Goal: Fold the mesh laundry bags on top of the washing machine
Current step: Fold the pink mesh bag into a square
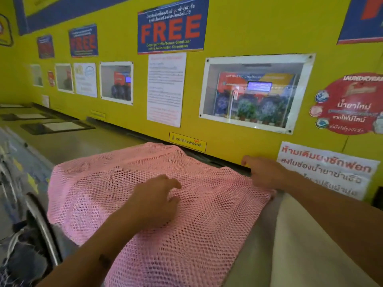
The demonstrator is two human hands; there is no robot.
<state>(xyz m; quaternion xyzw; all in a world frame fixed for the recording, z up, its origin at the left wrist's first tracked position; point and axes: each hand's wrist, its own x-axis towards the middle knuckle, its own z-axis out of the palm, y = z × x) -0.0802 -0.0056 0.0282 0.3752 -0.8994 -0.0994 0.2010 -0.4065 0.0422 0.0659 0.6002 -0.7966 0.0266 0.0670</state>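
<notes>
A pink mesh laundry bag [116,183] lies spread over the top of the washing machine [83,146], its near edge hanging toward me. My left hand [153,201] rests flat on the middle of the mesh with its fingers apart. At the bag's far right corner my right hand [263,175] pinches the mesh edge, with the index finger stretched out along the yellow wall. The mesh bulges at the far end near the wall.
The yellow wall [238,34] with posters and a framed window stands right behind the bag. A cream cloth [306,249] lies to the right. More machine tops with dark lids [56,127] run off left. An open machine door [41,226] hangs at lower left.
</notes>
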